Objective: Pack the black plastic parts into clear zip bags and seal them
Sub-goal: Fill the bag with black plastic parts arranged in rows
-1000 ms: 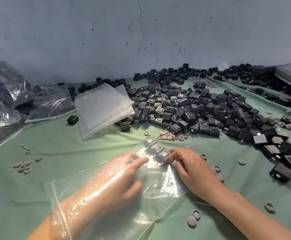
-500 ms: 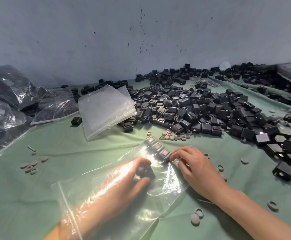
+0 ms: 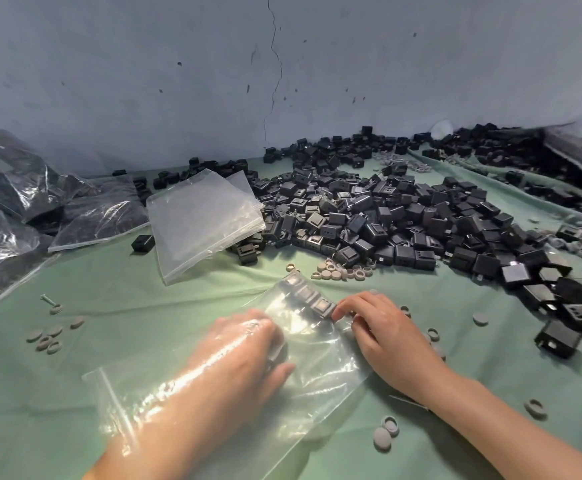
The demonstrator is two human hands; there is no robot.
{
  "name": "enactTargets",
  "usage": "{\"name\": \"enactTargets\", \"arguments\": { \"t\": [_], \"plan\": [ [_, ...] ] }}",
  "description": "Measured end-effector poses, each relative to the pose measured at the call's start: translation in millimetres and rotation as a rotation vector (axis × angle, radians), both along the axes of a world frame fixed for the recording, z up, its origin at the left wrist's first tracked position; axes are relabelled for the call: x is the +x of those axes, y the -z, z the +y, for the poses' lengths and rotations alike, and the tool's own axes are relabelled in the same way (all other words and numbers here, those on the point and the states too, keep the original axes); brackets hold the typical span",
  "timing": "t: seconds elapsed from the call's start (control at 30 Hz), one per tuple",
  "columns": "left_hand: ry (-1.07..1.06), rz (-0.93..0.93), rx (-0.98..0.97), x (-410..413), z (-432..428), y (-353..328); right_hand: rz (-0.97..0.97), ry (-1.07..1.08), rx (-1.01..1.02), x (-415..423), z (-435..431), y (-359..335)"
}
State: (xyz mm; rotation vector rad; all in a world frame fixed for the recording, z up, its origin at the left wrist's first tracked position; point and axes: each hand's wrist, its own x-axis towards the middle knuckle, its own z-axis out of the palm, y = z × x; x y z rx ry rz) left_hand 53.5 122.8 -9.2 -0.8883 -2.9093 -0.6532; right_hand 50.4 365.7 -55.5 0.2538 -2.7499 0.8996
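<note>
From the head camera, the person's left hand sits low in the middle of the frame, pushed wrist-deep through the mouth of a clear zip bag that lies flat on the green cloth. Its fingers are curled over something dark. That is probably another part being carried in, but the glare on the film stops me from telling whether they really grip it.

The right hand is outside the bag, just right of centre. Its fingers are bent and its tips are on the film at the end of a row of black parts already lined up against the bag's far edge. It looks like a pinch on the bag, which I judge is there to keep the film taut and stop the row sliding while the other hand works inside.

The mouth of the bag is open around the forearm, so sealing is some way off.

Across the upper right spreads the big pile of black plastic parts, within easy reach. A stack of empty zip bags leans on the pile's left side, ready for the next fill. Filled bags are heaped at the upper left, out of the way. Grey round caps lie scattered just beyond the bag.
</note>
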Motion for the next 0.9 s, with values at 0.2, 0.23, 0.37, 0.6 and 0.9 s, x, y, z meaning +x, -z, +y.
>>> {"name": "enactTargets", "arguments": {
  "t": [0.2,0.23,0.37,0.6,0.9],
  "plan": [
    [-0.065,0.112,-0.043,1,-6,10,0.003,-0.008,0.002,-1,0,1],
    [-0.024,0.075,-0.024,-3,-3,10,0.004,-0.009,-0.001,-1,1,1],
    [0.200,-0.074,0.036,-8,11,10,-0.002,-0.005,-0.006,-1,2,1],
    [0.204,-0.193,0.307,15,5,-12,-0.005,-0.024,-0.022,0,5,1],
    [0.329,-0.031,0.141,13,35,5,-0.006,-0.040,-0.039,1,6,0]
  ]
}}
